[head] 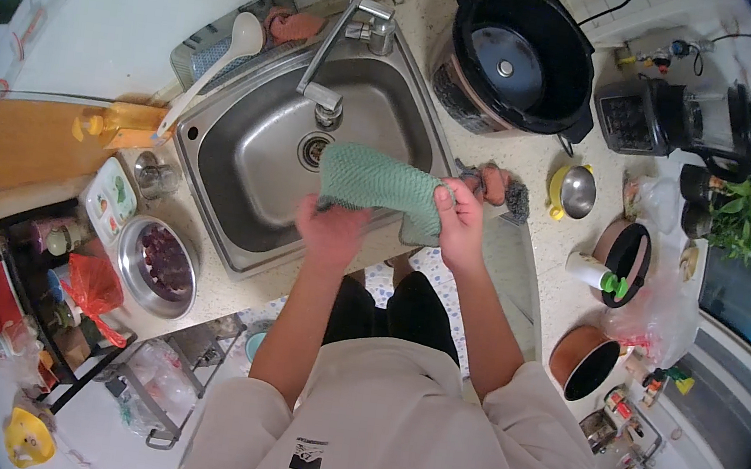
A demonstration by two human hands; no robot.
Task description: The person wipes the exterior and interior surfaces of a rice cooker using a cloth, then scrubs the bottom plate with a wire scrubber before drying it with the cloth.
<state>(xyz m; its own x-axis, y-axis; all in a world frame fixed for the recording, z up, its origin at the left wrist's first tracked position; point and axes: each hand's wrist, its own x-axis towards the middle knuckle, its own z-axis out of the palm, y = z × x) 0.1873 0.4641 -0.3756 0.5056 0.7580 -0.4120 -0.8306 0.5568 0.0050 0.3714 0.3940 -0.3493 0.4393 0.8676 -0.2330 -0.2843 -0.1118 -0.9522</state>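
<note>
A green ribbed cleaning cloth [382, 179] with a grey underside stretches over the near part of the stainless steel sink [250, 163]. My right hand [459, 224] grips its right end between thumb and fingers, and a corner hangs below. My left hand [330, 229], blurred, is at the cloth's lower left edge; its fingers are partly hidden, so its hold is unclear. Behind the cloth, the drain [315, 150] lies partly covered. The chrome faucet [322, 94] reaches over the basin, and no water stream shows.
Right of the sink stands an open black electric cooker [509, 61], with crumpled rags [494, 186] below it. A steel bowl of dark red food [164, 265] sits left, near a glass [157, 178]. A white ladle [216, 74] leans by the sink's left rim.
</note>
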